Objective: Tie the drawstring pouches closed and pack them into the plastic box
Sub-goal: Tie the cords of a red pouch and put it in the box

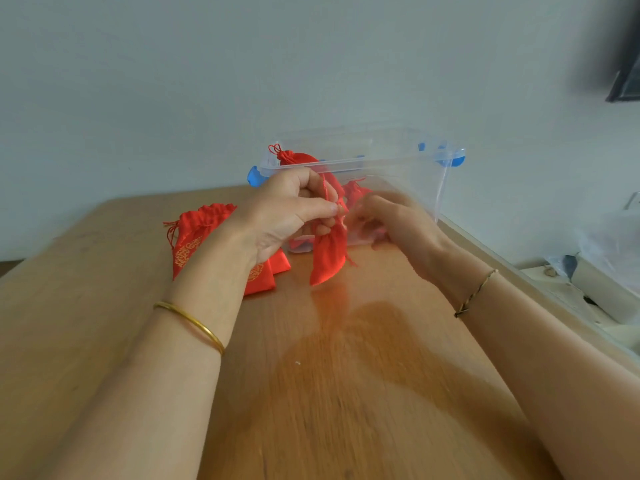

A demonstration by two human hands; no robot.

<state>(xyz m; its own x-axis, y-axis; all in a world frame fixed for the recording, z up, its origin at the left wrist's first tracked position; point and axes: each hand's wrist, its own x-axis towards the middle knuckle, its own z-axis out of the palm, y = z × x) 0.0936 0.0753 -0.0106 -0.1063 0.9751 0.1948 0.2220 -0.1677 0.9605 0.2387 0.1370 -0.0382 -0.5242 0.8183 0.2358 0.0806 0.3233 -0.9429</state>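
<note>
Two forearms come in from the near edge of the desk [346,393], one with a gold bangle [190,322] and one with a thin cord bracelet [476,292]. Toward the far left part of the desk lie the loose pouches [199,233], their mouths not yet drawn closed.

The left hand [284,216] is raised above the middle of the desk. It pinches the neck of a red pouch [329,258] between thumb and fingers, and the body of the pouch hangs down toward the wood. Just beside it is the right hand [394,223], with its fingers near the same neck. This hand is blurred, so I cannot tell if it holds the drawstring or only touches the cloth.

Behind both hands, at the far edge, stands the plastic box [398,161], and a tied pouch [298,160] shows at its left end.

I think the knot is the step in hand. The satin looks slippery, so a weak pinch could let the neck open again. A sharp pull on the string could also drag the pouch from the left fingers, or leave a loose knot.
</note>
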